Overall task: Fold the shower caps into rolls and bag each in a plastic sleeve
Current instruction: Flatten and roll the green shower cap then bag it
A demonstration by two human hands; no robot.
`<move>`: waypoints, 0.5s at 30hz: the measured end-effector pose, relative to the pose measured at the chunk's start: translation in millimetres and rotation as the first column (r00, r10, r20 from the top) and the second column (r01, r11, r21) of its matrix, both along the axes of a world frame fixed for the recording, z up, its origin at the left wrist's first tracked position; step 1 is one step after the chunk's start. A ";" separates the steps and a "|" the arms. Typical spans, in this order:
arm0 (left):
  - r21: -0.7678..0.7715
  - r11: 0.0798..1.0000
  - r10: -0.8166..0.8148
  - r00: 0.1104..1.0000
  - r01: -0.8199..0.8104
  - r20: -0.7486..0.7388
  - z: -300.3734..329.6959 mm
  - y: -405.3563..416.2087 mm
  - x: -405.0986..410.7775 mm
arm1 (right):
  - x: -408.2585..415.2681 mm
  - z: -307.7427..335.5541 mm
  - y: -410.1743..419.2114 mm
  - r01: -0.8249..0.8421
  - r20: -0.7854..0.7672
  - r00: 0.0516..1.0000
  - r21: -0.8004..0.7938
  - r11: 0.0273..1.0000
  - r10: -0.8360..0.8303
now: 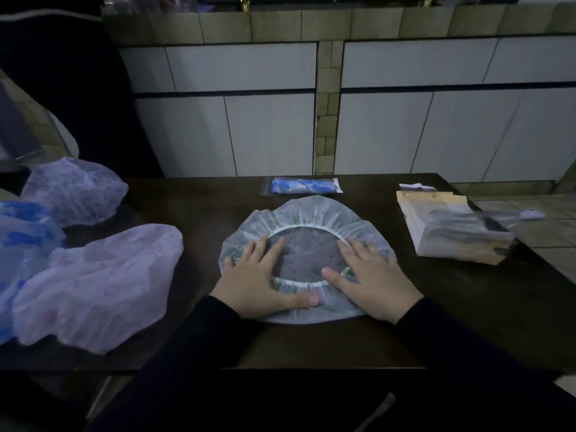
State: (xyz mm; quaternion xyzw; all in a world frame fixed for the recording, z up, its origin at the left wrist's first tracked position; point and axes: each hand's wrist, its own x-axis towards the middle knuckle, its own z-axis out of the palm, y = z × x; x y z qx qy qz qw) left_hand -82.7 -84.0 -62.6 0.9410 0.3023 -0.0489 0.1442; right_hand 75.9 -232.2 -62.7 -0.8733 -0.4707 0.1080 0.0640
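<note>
A translucent shower cap with green print (307, 213) lies spread flat on the dark table (467, 307), its white elastic ring facing up. My left hand (260, 275) presses flat on the cap's left side, fingers straight. On the right side my right hand (371, 275) presses flat in the same way. A blue cap rolled inside a clear sleeve (302, 185) lies at the table's far edge. A stack of empty plastic sleeves (455, 232) sits at the right.
Loose caps lie at the left: two pale purple ones (103, 282) (74, 191) and a blue one (25, 238). Behind the table is a white tiled wall (268, 132). The table's near edge runs just below my wrists.
</note>
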 end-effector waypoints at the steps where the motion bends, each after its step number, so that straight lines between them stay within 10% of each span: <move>1: -0.007 1.000 -0.005 0.999 0.005 0.033 1.7 -1.4 -2.0 | 0.4 2.6 -2.4 -0.027 -0.012 1.000 0.039 0.999 0.027; 6: 0.098 0.994 0.022 0.975 -0.045 0.222 0.9 1.5 -12.3 | 10.2 11.1 -19.8 -0.181 -0.014 0.983 0.028 0.983 0.182; 15: 0.150 0.979 0.125 0.986 -0.141 0.111 4.4 12.0 -14.1 | 17.3 20.4 -23.0 -0.161 -0.092 0.983 -0.053 0.985 0.156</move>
